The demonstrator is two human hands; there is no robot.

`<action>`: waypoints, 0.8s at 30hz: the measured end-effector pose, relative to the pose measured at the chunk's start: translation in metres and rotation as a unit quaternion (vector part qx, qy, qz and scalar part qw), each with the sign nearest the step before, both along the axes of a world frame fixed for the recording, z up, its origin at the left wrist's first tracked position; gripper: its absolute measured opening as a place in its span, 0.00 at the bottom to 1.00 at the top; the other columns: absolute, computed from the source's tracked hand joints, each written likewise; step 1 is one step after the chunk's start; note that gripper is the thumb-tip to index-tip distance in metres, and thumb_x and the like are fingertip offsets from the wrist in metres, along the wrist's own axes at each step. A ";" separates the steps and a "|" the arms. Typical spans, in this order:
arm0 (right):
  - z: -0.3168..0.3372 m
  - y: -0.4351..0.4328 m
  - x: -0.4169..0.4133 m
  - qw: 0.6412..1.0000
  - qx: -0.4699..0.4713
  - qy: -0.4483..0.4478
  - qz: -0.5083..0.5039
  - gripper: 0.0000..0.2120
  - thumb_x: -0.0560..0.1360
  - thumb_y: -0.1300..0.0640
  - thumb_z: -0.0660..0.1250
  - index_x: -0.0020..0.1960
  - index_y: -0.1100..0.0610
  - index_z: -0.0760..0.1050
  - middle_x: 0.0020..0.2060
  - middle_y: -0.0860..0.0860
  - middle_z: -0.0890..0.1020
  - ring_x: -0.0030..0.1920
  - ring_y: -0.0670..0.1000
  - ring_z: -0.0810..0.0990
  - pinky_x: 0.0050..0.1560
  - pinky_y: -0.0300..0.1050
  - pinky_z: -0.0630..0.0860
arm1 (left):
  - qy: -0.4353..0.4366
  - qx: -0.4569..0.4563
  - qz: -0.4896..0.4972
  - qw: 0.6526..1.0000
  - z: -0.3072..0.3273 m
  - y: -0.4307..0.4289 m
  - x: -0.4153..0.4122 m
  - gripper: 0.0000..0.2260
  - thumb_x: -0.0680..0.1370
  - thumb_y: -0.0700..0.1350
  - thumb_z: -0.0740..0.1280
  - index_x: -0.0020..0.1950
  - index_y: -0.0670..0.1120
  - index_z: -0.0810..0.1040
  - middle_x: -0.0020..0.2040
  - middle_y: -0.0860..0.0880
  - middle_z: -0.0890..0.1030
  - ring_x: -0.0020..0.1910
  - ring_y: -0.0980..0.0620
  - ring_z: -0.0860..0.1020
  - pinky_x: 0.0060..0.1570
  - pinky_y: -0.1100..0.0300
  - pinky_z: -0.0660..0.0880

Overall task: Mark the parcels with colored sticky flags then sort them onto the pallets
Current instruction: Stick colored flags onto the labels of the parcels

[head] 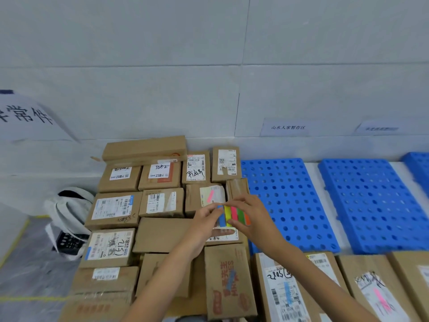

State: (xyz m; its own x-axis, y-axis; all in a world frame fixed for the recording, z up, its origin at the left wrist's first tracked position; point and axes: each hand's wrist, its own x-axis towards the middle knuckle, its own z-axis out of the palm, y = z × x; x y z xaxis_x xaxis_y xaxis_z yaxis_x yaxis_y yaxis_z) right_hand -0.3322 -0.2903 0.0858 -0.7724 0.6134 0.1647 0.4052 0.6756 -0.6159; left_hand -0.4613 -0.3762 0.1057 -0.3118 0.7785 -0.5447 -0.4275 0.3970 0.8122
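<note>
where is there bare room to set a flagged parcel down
Two blue pallets lie bare: the left pallet, between the parcel pile and the white strip, and the right pallet beyond that strip. The pile is packed box to box; a front row of parcels lines the pallets' near edge.

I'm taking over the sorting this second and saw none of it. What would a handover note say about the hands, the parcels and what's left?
Hands: the right hand holds the flag pad above the parcel pile; the left hand pinches the blue flag on the pad.
Done: one pile parcel has a pink flag. In front, the white-label parcel has a blue flag and the neighbour parcel a pink one.
Left: most pile parcels show no flag. No parcel lies on the blue pallets by the wall.
</note>
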 end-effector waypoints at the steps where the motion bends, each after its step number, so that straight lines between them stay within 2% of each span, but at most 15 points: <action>1: 0.001 0.000 0.002 1.000 -0.001 -0.003 -0.001 0.19 0.72 0.54 0.71 0.61 0.52 0.75 0.55 0.48 0.76 0.57 0.47 0.71 0.59 0.40 0.66 | -0.019 -0.006 0.010 1.000 -0.001 0.000 0.002 0.08 0.81 0.41 0.60 0.53 0.43 0.78 0.47 0.39 0.81 0.46 0.45 0.81 0.39 0.54 0.82; 4: 0.002 0.001 0.007 1.000 -0.010 -0.017 -0.010 0.20 0.71 0.55 0.71 0.63 0.52 0.74 0.56 0.48 0.75 0.58 0.47 0.70 0.61 0.43 0.68 | -0.041 -0.020 0.017 0.999 -0.001 -0.002 0.005 0.09 0.81 0.39 0.58 0.58 0.40 0.75 0.54 0.33 0.77 0.49 0.42 0.80 0.37 0.54 0.81; 6: 0.002 0.003 0.009 1.000 -0.010 -0.027 -0.007 0.20 0.71 0.54 0.71 0.63 0.51 0.74 0.56 0.47 0.75 0.58 0.46 0.69 0.62 0.45 0.68 | -0.035 -0.021 0.006 0.999 -0.001 -0.003 0.006 0.09 0.81 0.38 0.58 0.57 0.41 0.76 0.57 0.33 0.77 0.51 0.42 0.79 0.38 0.53 0.82; 10: 0.003 0.003 0.011 1.000 0.000 -0.022 0.008 0.18 0.70 0.54 0.72 0.59 0.49 0.77 0.53 0.46 0.75 0.56 0.46 0.70 0.59 0.46 0.68 | -0.036 -0.008 -0.013 0.999 0.002 -0.003 0.008 0.08 0.81 0.39 0.59 0.53 0.43 0.77 0.52 0.38 0.80 0.48 0.44 0.81 0.41 0.53 0.82; 13: 0.007 0.003 0.011 1.000 -0.002 -0.012 -0.009 0.13 0.70 0.55 0.72 0.54 0.51 0.78 0.50 0.46 0.76 0.54 0.46 0.70 0.57 0.42 0.68 | -0.036 -0.005 -0.021 0.999 0.002 -0.002 0.009 0.08 0.81 0.39 0.59 0.51 0.44 0.78 0.49 0.40 0.81 0.47 0.45 0.82 0.43 0.53 0.82; 17: 0.014 0.003 0.009 0.999 -0.021 -0.002 -0.026 0.07 0.68 0.58 0.73 0.44 0.54 0.77 0.44 0.45 0.74 0.49 0.44 0.71 0.50 0.30 0.65 | -0.027 -0.007 -0.038 0.999 0.002 -0.001 0.011 0.08 0.81 0.40 0.59 0.52 0.45 0.78 0.49 0.40 0.82 0.49 0.45 0.82 0.48 0.51 0.81; 22: 0.015 0.005 0.008 0.999 -0.029 0.008 -0.033 0.05 0.69 0.60 0.73 0.40 0.55 0.77 0.41 0.47 0.75 0.46 0.45 0.71 0.49 0.34 0.68 | -0.028 -0.008 -0.045 0.999 0.003 0.001 0.013 0.09 0.81 0.39 0.58 0.54 0.43 0.78 0.51 0.38 0.82 0.49 0.45 0.82 0.48 0.51 0.81; 24: 0.016 0.005 0.008 0.999 -0.020 0.014 -0.029 0.04 0.69 0.60 0.73 0.40 0.55 0.78 0.40 0.46 0.75 0.45 0.44 0.70 0.47 0.33 0.66 | -0.034 -0.014 -0.039 0.999 0.002 0.001 0.014 0.09 0.81 0.38 0.58 0.55 0.43 0.77 0.51 0.38 0.81 0.49 0.45 0.82 0.48 0.52 0.81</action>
